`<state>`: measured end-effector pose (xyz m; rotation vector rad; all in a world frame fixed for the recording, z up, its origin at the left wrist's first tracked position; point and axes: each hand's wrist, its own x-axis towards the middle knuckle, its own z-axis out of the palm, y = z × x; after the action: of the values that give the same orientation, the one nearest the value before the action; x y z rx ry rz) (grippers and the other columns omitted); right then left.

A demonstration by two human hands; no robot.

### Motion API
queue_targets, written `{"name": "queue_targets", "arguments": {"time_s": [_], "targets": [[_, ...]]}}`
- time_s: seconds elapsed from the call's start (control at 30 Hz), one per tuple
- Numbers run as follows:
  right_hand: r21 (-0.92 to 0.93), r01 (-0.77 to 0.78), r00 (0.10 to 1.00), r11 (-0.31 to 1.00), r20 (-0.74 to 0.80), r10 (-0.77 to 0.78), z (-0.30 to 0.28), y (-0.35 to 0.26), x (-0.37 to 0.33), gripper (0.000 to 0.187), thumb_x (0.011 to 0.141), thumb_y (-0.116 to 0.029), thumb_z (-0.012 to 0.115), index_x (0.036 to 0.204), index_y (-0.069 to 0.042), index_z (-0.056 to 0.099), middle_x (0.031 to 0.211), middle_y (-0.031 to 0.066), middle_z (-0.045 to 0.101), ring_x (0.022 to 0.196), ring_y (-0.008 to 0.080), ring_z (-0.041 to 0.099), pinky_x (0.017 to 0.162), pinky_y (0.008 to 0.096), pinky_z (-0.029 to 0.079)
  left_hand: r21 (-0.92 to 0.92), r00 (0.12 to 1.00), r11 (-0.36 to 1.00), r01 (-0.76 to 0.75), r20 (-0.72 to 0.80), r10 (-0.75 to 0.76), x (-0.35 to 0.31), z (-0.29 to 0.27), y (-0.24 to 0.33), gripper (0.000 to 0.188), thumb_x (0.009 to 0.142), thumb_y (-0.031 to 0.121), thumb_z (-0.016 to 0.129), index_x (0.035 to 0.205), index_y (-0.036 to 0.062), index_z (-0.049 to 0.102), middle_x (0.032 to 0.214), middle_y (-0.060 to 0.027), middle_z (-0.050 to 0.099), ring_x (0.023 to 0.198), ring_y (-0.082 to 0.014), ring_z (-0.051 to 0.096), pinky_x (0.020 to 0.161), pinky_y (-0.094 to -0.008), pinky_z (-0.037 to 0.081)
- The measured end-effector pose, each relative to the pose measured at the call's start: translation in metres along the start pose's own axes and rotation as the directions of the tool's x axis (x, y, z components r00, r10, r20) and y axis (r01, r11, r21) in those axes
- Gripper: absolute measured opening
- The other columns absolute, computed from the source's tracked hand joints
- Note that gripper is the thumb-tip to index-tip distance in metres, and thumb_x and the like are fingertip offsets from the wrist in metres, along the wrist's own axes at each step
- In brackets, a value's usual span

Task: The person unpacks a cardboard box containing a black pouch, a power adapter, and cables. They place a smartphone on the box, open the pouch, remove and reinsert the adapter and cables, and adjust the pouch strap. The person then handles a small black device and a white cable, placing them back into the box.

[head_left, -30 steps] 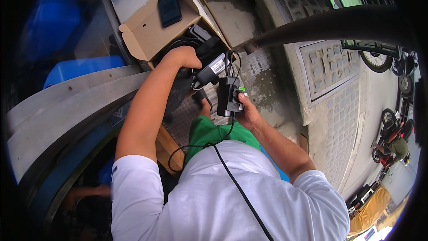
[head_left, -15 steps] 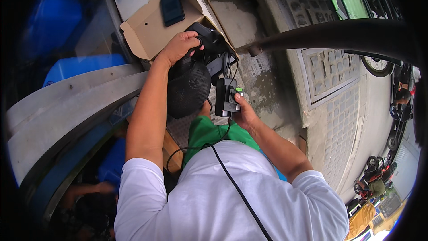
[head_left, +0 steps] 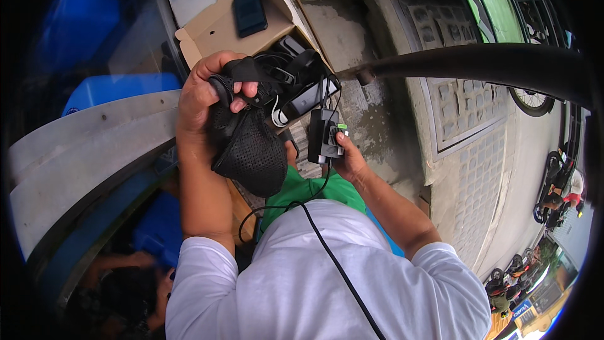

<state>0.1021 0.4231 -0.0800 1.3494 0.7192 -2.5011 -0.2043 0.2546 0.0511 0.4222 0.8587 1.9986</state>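
Note:
My left hand [head_left: 204,91] is closed around the straps of a black mesh head harness [head_left: 257,154], whose rounded mesh part hangs below my fingers. Over the right thigh, my right hand [head_left: 351,158] grips a dark box-shaped electronic unit [head_left: 319,132] with a ribbed side and a small green tab; its thumb presses on the side. A black cable [head_left: 321,242] runs from the unit across the white shirt. Beyond the left hand, an open cardboard box [head_left: 217,38] holds black gear, cables and a white cord [head_left: 277,113]. A black phone [head_left: 250,12] lies on its lid.
A metal rail [head_left: 94,129] curves along the left, with blue containers [head_left: 123,91] behind it. A dark curved bar [head_left: 478,60] crosses the upper right. Paving with a framed stone panel [head_left: 469,110] lies to the right, and parked motorcycles [head_left: 550,192] stand farther off.
My left hand has pulled back toward me and left with the mesh harness, uncovering the gear inside the box. The right hand and its unit stay nearly in place.

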Motion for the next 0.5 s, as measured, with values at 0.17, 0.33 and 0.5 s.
{"name": "queue_targets", "arguments": {"time_s": [0.17, 0.33, 0.5], "targets": [[-0.011, 0.048, 0.999, 0.999, -0.004, -0.048, -0.01, 0.003, 0.003, 0.071, 0.082, -0.056, 0.075, 0.133, -0.01, 0.057, 0.121, 0.0099, 0.067, 0.112, 0.0265, 0.062, 0.103, 0.0463, 0.046, -0.454, 0.854, 0.867, -0.205, 0.35, 0.385, 0.007, 0.021, 0.026, 0.016, 0.081, 0.015, 0.06, 0.088, 0.0009, 0.058, 0.091, -0.016, 0.063, 0.068, -0.0148, 0.061, 0.066, -0.0239, 0.052], [0.02, 0.069, 0.997, 0.997, 0.026, -0.07, -0.018, 0.004, -0.001, 0.063, 0.088, -0.048, 0.074, 0.132, -0.008, 0.054, 0.117, 0.0075, 0.067, 0.11, 0.0232, 0.064, 0.101, 0.0437, 0.051, -0.202, 0.967, 0.947, -0.251, -0.018, 0.253, 0.001, 0.025, 0.025, 0.02, 0.088, 0.021, 0.063, 0.096, 0.0023, 0.062, 0.099, -0.018, 0.066, 0.073, -0.0176, 0.066, 0.07, -0.0265, 0.055], [-0.048, 0.118, 0.992, 0.992, 0.038, -0.116, -0.018, 0.002, -0.006, 0.089, 0.082, -0.052, 0.078, 0.15, -0.012, 0.037, 0.131, 0.008, 0.06, 0.117, 0.0233, 0.061, 0.103, 0.0442, 0.049, 0.71, 0.901, 0.662, 0.241, -0.418, 0.12, 0.063, -0.054, -0.061, 0.034, 0.098, 0.021, 0.057, 0.122, -0.001, 0.064, 0.114, -0.0155, 0.069, 0.086, -0.0227, 0.07, 0.082, -0.0331, 0.056]]}}
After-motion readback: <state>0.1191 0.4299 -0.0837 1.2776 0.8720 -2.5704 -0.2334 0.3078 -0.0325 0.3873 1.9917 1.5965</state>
